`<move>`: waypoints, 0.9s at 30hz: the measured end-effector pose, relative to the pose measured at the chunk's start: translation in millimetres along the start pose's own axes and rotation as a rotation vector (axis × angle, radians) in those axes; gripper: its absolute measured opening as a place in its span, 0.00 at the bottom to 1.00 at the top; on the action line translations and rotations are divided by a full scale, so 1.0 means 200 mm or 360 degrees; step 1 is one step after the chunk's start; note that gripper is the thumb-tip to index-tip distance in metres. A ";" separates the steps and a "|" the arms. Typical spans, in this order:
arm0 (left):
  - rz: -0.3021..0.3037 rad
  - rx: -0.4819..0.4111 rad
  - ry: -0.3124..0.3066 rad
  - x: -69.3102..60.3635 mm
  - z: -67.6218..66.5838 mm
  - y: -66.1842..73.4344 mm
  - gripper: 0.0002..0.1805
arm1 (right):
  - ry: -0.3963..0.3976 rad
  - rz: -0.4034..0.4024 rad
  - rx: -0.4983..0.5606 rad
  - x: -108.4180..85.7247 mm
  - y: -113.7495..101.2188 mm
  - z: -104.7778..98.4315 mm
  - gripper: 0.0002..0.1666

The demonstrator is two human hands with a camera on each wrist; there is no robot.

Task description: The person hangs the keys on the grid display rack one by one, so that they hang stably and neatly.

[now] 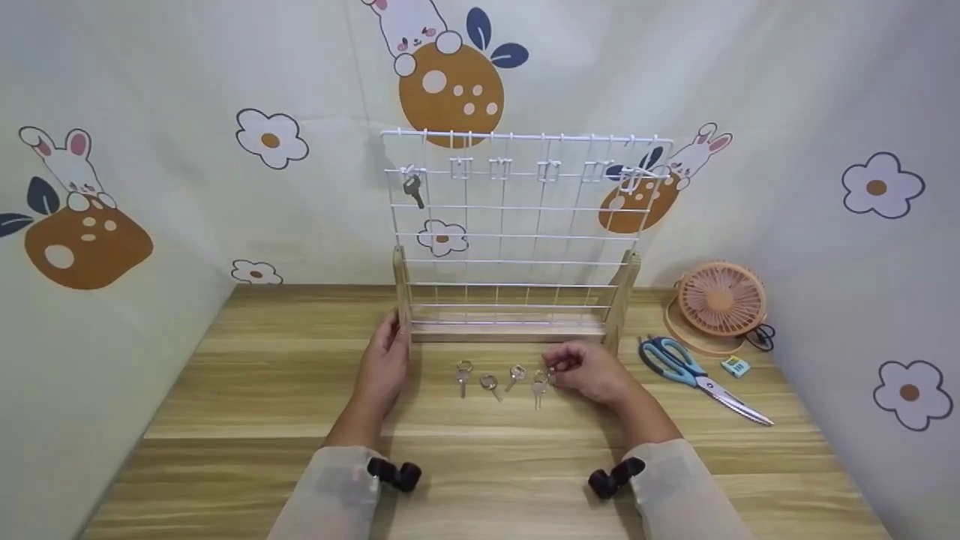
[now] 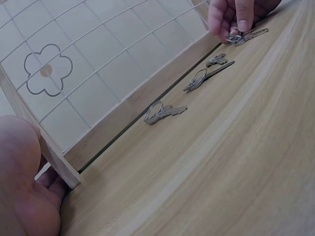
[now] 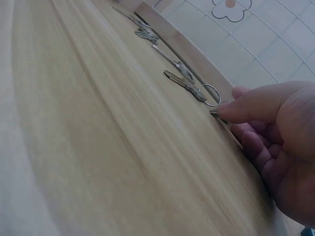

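A white wire grid rack (image 1: 517, 262) stands upright in wooden legs. My left hand (image 1: 384, 367) grips its left wooden leg (image 2: 59, 164), with fingers round behind the foot. Several keys with rings lie in a loose row in front of the rack, among them a key (image 1: 463, 381) at the left end and a key (image 3: 184, 85) beside my right hand. Thumb and fingers of my right hand (image 1: 592, 373) pinch a small key (image 3: 216, 115) at the row's right end, mostly hidden by the fingertips. One dark key (image 1: 414, 192) hangs at the rack's upper left.
White hooks (image 1: 549, 171) hang along the rack's upper part. Right of the rack are blue-handled scissors (image 1: 694, 375), an orange fan (image 1: 721, 298) with a dark cable, and a small turquoise-and-white item (image 1: 736, 366). A patterned cloth surrounds the wooden table (image 1: 480, 480).
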State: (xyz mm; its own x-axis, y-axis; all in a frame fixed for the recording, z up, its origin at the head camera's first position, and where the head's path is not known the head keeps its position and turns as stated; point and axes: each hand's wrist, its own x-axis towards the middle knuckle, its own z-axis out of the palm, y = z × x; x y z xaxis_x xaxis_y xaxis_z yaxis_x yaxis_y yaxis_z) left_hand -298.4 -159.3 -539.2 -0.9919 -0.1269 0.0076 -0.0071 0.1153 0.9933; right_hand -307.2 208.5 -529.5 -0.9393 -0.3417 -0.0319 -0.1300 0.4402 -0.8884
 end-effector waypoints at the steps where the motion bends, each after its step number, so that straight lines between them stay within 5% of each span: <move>1: 0.0002 0.0005 0.0009 0.00 0.00 0.00 0.31 | 0.0008 -0.0008 -0.0030 0.00 0.00 0.00 0.20; 7: 0.0001 0.0008 0.0037 -0.01 0.00 0.00 0.31 | 0.0143 0.0020 -0.0081 0.00 -0.01 0.01 0.13; 14: -0.0019 0.0022 0.0023 -0.01 0.00 0.01 0.31 | 0.0349 0.0086 0.0170 0.01 -0.07 -0.01 0.12; 19: -0.0031 0.0021 0.0006 -0.01 -0.01 0.01 0.31 | 0.0435 0.0004 0.0278 -0.01 -0.24 0.01 0.14; 27: -0.0045 -0.0012 -0.0015 -0.01 0.00 0.01 0.33 | 0.0378 -0.0247 0.0714 -0.04 -0.60 0.06 0.16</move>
State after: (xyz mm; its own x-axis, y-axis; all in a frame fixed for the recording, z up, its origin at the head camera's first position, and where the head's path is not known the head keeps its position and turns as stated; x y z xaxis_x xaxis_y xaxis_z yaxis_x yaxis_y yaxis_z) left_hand -295.8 -159.6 -536.5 -0.9924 -0.1209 -0.0212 -0.0340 0.1045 0.9939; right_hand -279.1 147.5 -427.9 -0.9726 -0.1545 0.1739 -0.1734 -0.0169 -0.9847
